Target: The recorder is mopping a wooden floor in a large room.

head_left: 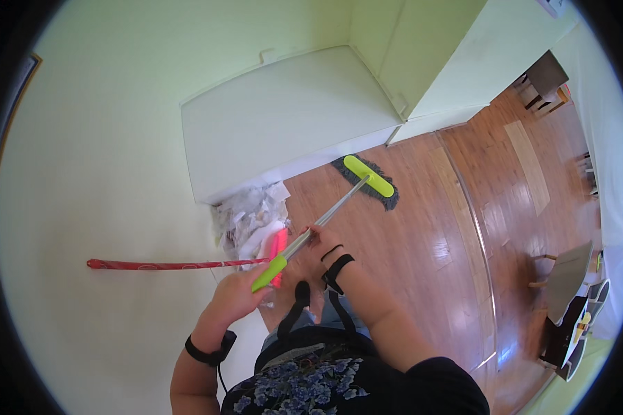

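My left hand [240,294] grips the lime-green end of a dust mop's handle [335,207]. Farther along the silver part of that handle, my right hand [319,239] is closed around it. The mop head [369,177], a lime-green plate over a grey fringed pad, lies on the wood floor beside a low white box-like ledge. Just beyond my left hand a broom with pink bristles [277,249] and a red patterned stick [171,265] leans at the wall. Behind the bristles is a heap of crumpled clear plastic and white scraps [252,215].
The white ledge [290,114] fills the corner between pale green walls. A metal floor strip [476,223] crosses the wood floor [425,249] to my right. Farther right are a table [568,280], chairs [576,360] and a dark stool [546,72].
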A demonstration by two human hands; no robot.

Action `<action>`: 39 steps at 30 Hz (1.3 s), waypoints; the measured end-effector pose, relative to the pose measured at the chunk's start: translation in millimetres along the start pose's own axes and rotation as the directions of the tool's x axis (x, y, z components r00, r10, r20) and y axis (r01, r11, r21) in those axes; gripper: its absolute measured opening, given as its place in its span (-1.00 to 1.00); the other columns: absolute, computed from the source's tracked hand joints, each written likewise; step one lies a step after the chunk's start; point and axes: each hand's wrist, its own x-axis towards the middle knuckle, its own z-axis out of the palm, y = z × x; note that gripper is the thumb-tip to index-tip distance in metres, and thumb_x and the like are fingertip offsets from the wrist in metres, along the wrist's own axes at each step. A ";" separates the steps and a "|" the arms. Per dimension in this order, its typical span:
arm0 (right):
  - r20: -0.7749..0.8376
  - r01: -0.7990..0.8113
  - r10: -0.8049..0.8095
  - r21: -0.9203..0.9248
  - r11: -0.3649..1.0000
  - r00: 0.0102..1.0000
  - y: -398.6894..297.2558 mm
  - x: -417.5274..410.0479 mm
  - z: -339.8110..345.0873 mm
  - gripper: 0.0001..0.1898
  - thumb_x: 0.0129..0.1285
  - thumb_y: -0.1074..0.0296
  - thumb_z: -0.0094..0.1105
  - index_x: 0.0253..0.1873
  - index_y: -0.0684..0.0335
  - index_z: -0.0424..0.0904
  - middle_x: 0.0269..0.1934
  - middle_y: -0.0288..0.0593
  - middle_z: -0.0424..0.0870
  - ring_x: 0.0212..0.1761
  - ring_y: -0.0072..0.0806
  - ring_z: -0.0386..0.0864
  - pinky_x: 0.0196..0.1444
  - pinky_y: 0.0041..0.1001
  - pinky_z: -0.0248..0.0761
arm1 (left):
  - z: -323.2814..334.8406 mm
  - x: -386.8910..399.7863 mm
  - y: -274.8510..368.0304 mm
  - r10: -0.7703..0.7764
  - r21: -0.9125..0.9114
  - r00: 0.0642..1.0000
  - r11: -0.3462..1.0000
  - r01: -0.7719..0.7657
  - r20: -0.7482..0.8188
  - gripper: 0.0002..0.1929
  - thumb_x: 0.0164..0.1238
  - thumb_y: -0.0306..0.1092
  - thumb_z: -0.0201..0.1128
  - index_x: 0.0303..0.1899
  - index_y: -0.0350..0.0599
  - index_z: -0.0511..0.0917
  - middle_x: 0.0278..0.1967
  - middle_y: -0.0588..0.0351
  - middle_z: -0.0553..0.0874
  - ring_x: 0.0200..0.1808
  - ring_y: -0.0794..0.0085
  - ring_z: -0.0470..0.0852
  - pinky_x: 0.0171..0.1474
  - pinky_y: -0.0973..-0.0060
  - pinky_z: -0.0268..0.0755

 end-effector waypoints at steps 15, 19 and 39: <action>-0.109 0.172 -0.167 0.038 0.984 0.980 -60.8 -13.6 -36.6 -0.94 0.00 0.52 -0.08 -0.46 0.29 0.25 -0.54 -0.12 0.39 -0.46 -0.34 0.39 -0.29 -0.38 0.33 | 58.1 36.4 4.6 0.135 0.016 0.991 0.991 -0.135 -0.016 -0.65 -0.04 -0.25 0.12 -0.14 -0.05 0.38 -0.41 0.00 0.51 -0.40 0.13 0.50 -0.38 0.33 0.33; -0.210 0.201 -0.188 0.042 0.979 0.959 -72.8 -10.5 -45.7 -0.92 0.01 0.53 -0.10 -0.47 0.27 0.21 -0.55 -0.12 0.38 -0.47 -0.34 0.38 -0.31 -0.37 0.34 | 73.7 41.5 10.6 0.092 -0.123 0.979 0.986 -0.116 -0.181 -0.68 -0.08 -0.32 0.16 -0.19 -0.09 0.40 -0.28 0.02 0.49 -0.29 0.17 0.48 -0.27 0.40 0.34; 0.029 -0.041 0.043 -0.058 0.997 0.999 75.1 -38.7 5.2 -0.90 0.07 0.40 -0.10 -0.40 0.30 0.37 -0.51 -0.12 0.47 -0.39 -0.32 0.44 -0.25 -0.37 0.33 | 10.9 -96.7 -19.6 -0.112 -0.545 0.879 0.818 -0.183 -0.463 -0.77 -0.24 -0.70 0.17 -0.43 -0.26 0.44 -0.32 0.02 0.55 -0.23 0.38 0.50 -0.14 0.54 0.32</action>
